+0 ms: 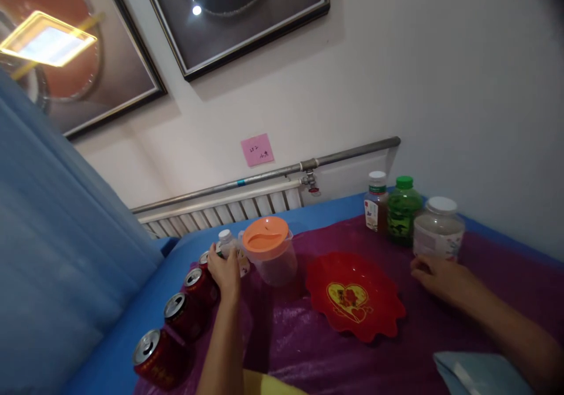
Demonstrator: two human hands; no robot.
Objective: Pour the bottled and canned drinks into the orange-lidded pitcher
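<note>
My left hand [224, 270] is at a small clear bottle [226, 237] with a white cap, fingers at its left side and thumb across its front. The hand partly hides the farthest of several red drink cans [200, 283], lined up along the left. Right beside the bottle stands a plastic pitcher [275, 268] with an orange lid [265, 236]. My right hand [440, 277] lies low in front of a clear jar [439, 230] with a white lid, its fingers curled in with nothing visible in them. Between both hands sits a red scalloped plate [379, 301] with a gold heart pattern.
A brown-filled bottle [376, 207] and a green bottle [403, 213] stand left of the jar. A purple cloth [291, 336] covers the blue table [326, 213]. Behind are a radiator [238, 207] and pipe [352, 151]; a blue curtain [57, 236] hangs left.
</note>
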